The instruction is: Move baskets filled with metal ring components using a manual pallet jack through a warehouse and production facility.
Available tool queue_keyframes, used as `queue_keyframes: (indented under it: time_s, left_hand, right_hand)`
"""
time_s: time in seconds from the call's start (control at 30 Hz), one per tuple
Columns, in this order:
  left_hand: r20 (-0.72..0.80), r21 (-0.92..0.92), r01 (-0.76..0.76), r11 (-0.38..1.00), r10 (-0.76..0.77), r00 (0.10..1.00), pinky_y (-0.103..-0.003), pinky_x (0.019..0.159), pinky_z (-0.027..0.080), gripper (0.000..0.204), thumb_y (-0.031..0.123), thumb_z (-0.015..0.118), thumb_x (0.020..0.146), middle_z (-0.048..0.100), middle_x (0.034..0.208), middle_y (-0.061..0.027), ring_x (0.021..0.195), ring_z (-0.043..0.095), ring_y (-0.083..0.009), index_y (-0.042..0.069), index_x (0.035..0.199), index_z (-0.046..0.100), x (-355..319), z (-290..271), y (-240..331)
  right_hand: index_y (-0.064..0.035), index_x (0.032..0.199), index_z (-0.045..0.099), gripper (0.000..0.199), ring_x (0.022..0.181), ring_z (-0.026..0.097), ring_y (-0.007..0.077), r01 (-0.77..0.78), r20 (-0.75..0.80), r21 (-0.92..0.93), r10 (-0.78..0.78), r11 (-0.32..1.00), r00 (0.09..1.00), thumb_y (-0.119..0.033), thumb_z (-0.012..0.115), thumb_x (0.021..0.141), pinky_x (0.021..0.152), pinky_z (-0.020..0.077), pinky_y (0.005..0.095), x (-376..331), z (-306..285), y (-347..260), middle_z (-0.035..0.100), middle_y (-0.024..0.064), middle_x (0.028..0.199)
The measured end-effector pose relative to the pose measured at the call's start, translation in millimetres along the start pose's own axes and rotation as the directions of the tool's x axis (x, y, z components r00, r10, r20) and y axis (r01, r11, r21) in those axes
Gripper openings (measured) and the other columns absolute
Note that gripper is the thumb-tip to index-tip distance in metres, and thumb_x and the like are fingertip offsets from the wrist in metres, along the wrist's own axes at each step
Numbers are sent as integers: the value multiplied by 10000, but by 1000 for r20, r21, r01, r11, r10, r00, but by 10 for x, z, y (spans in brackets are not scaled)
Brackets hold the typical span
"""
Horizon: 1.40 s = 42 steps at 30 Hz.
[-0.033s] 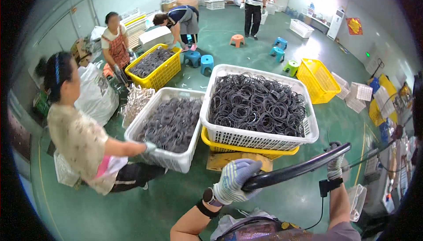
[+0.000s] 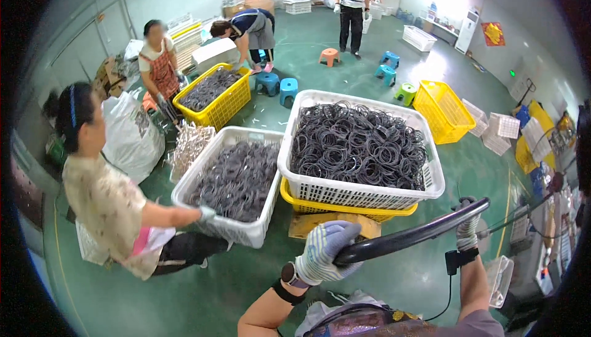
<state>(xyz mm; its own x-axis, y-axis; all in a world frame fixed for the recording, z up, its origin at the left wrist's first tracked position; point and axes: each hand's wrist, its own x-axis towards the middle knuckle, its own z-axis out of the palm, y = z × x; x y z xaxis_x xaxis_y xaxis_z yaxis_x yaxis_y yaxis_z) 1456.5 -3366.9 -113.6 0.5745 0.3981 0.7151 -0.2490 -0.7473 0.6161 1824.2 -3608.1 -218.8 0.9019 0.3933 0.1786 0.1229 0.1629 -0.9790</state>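
My left hand [image 2: 325, 252], in a white and blue work glove, grips the left end of a black handle bar [image 2: 409, 237]. At the bar's right end, my gloved right hand [image 2: 468, 229] is closed around it. Just beyond the bar a white basket [image 2: 360, 196] heaped with black rings [image 2: 357, 146] sits on top of a yellow crate [image 2: 345, 212]. To its left stands a second white basket [image 2: 229, 231] of dark rings. A person crouching at the left has a gloved hand [image 2: 206, 214] on its rim.
Farther back on the green floor, two people work at a yellow crate [image 2: 217, 112] of rings. An empty yellow crate [image 2: 443, 112] stands at the right, with small stools [image 2: 286, 89] behind and a white sack [image 2: 132, 138] at the left. Another person stands far back.
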Motion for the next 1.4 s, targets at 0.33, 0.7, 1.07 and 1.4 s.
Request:
queue_keyframes:
  time_s: [0.33, 0.7, 1.07, 1.4]
  left_hand:
    - [-131, 230, 45, 972, -15, 991, -321, 643, 479, 582, 103, 688, 630, 592, 724, -46, 658, 586, -211, 47, 1181, 510, 57, -449, -451]
    - [-40, -375, 562, 737, -619, 785, -243, 552, 507, 333, 186, 717, 750, 638, 724, -56, 566, 574, -95, 11, 1014, 618, 290, -690, -1255]
    - [-98, -332, 534, 778, -591, 800, -329, 517, 535, 230, 248, 639, 787, 508, 521, -18, 432, 479, -103, 32, 744, 573, 864, -563, -2100]
    - [-32, -395, 520, 758, -577, 816, -238, 420, 420, 267, 195, 683, 776, 615, 644, -59, 466, 525, -91, -8, 938, 620, 934, -319, -2486]
  right_hand:
    - [-74, 1003, 541, 408, 715, 536, 105, 66, -54, 85, -62, 994, 997, -281, 719, 699, 613, 450, 245, -479, 405, -64, 567, 10, 860]
    - [-70, 882, 565, 162, 521, 495, 85, -37, 112, 176, 17, 984, 994, -102, 631, 738, 447, 360, 217, -192, 1437, -16, 571, 2, 665]
    - [-39, 846, 580, 86, 490, 484, 95, -45, 130, 142, 26, 989, 991, -89, 566, 776, 442, 364, 235, 690, 1953, 190, 557, 15, 636]
    - [-43, 869, 558, 166, 483, 483, 109, -23, 37, 220, 16, 975, 999, 4, 555, 710, 411, 378, 255, 972, 1854, 630, 534, 9, 631]
